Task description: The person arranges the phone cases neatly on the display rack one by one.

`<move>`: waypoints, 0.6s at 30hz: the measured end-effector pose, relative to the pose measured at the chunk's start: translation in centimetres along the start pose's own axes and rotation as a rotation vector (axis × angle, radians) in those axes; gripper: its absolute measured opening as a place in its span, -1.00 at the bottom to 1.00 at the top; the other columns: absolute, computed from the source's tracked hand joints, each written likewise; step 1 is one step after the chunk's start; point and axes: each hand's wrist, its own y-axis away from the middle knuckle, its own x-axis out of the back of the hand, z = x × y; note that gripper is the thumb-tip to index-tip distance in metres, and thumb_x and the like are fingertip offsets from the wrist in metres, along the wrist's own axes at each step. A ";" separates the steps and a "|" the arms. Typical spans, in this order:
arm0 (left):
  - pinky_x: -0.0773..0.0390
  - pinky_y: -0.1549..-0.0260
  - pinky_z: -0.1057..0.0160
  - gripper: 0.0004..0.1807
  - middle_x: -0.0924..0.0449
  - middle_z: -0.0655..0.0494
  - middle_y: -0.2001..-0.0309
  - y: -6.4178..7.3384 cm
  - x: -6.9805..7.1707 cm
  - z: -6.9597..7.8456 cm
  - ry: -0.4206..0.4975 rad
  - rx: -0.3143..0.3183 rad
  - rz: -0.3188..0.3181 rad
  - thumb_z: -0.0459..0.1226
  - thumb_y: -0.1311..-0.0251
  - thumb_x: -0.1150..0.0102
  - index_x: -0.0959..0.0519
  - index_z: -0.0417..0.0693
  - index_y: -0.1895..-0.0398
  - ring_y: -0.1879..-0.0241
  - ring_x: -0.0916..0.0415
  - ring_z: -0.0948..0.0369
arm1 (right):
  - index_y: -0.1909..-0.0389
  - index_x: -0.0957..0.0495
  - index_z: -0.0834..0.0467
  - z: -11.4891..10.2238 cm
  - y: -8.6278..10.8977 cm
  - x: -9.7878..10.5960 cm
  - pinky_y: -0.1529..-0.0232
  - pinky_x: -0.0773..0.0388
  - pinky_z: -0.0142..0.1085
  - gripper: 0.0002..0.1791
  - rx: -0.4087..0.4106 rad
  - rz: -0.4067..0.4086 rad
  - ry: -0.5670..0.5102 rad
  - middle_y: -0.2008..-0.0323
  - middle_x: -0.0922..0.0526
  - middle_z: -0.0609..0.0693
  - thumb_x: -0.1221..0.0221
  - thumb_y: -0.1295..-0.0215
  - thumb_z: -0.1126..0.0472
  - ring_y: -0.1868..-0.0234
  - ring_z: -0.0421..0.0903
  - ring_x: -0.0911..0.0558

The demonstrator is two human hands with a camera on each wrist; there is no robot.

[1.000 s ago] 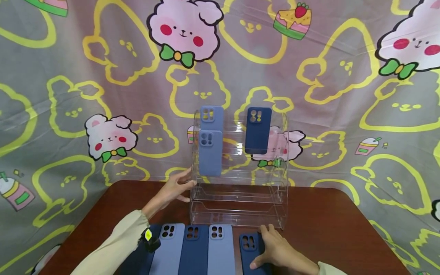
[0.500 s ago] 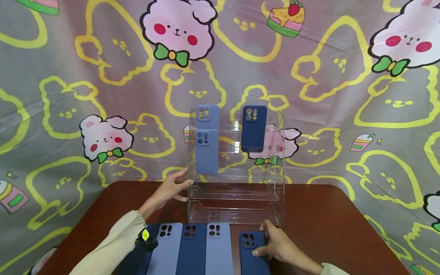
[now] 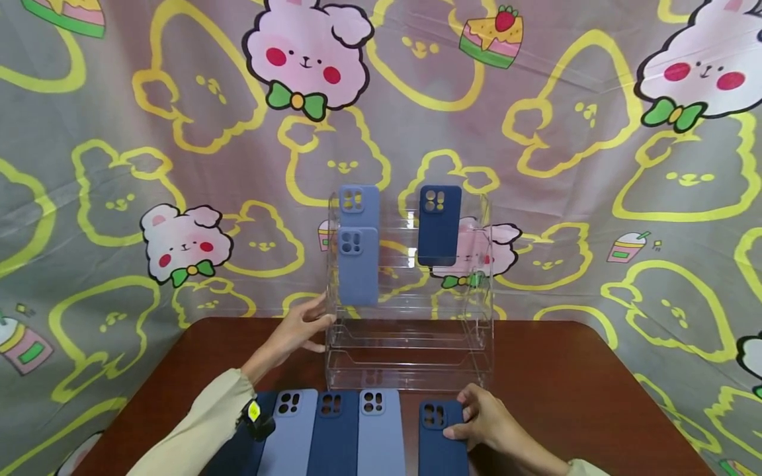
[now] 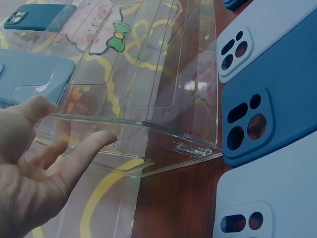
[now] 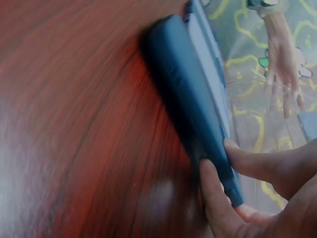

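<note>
My right hand (image 3: 491, 423) pinches the right edge of a navy phone case (image 3: 437, 453), thumb on its face. In the right wrist view, that dark case (image 5: 190, 94) is tilted, its near edge lifted off the table between thumb and fingers. My left hand (image 3: 297, 330) rests against the left side of a clear acrylic display rack (image 3: 411, 380). The left wrist view shows its thumb touching the panel edge, other fingers spread and fairly straight. Two light blue phone cases, an upper one (image 3: 363, 205) and a lower one (image 3: 359, 274), and a navy one (image 3: 439, 225) stand on the rack.
Left of the pinched case lie a light blue case (image 3: 381, 436), a navy one (image 3: 333, 443), another light blue one (image 3: 290, 436) and a dark one partly under the left sleeve (image 3: 196, 423). The brown table (image 3: 553, 390) ends before a patterned cloth (image 3: 559, 165).
My right thumb has moved up and towards the case's right edge, and the fingers have drawn to that edge. The left hand stays at the rack. The view has shifted slightly.
</note>
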 end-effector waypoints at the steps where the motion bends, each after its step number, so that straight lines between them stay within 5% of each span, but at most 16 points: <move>1: -0.82 0.21 -0.06 -0.14 -0.01 -0.45 -0.60 0.0 0.0 0.0 0.001 0.000 0.000 -0.20 -0.54 -0.18 0.06 -0.05 -0.72 -0.44 -0.33 -0.32 | 0.04 -0.48 0.37 0.0 0.0 0.0 0.48 -0.68 -0.20 -0.47 0.002 -0.009 -0.021 0.41 -0.54 0.01 -0.57 -0.12 0.26 0.44 -0.10 -0.59; 7: -0.82 0.19 -0.05 -0.14 -0.01 -0.46 -0.59 0.2 0.1 -0.3 0.018 -0.009 -0.014 -0.21 -0.55 -0.17 0.07 -0.08 -0.72 -0.43 -0.34 -0.34 | -0.04 -0.49 0.40 0.1 0.3 0.2 0.55 -0.73 -0.24 -0.60 -0.002 -0.095 -0.184 0.41 -0.58 0.00 -0.42 -0.28 0.38 0.52 -0.13 -0.64; 18: -0.82 0.19 -0.05 -0.17 0.00 -0.45 -0.60 0.0 0.1 0.0 -0.004 -0.004 -0.005 -0.22 -0.55 -0.16 0.04 -0.04 -0.72 -0.44 -0.33 -0.33 | -0.15 -0.52 0.46 -0.9 0.0 1.7 0.45 -0.80 -0.20 -0.57 -0.004 -0.204 -0.253 0.24 -0.71 0.03 -0.36 -0.38 0.33 0.37 -0.10 -0.74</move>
